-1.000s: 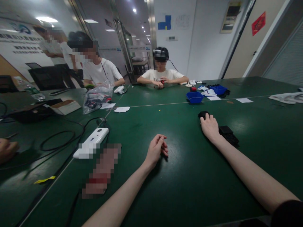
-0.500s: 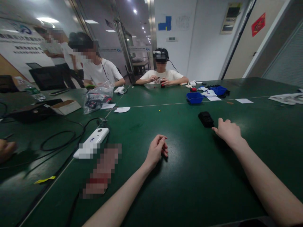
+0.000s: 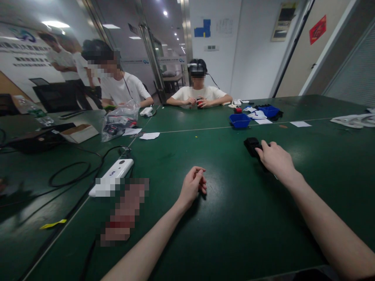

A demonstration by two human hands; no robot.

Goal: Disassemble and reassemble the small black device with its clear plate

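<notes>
My left hand [image 3: 193,185] rests on the green table [image 3: 222,218] near its middle, fingers curled into a loose fist with nothing showing in them. My right hand [image 3: 275,159] lies further right, knuckles up, fingers closed over a black part whose edge peeks out beneath them. Its fingertips touch a second black plastic part [image 3: 251,145] that sits on the table just to its left.
A white power strip [image 3: 113,173] and black cables [image 3: 68,175] lie to the left. Further back are a blue bin [image 3: 240,120], a plastic bag [image 3: 118,121], a cardboard box [image 3: 79,132] and papers. One person sits across the table and others at its far left.
My right hand left the far black part, went right onto the other one, then came back left with it against the first. My left hand stayed put.
</notes>
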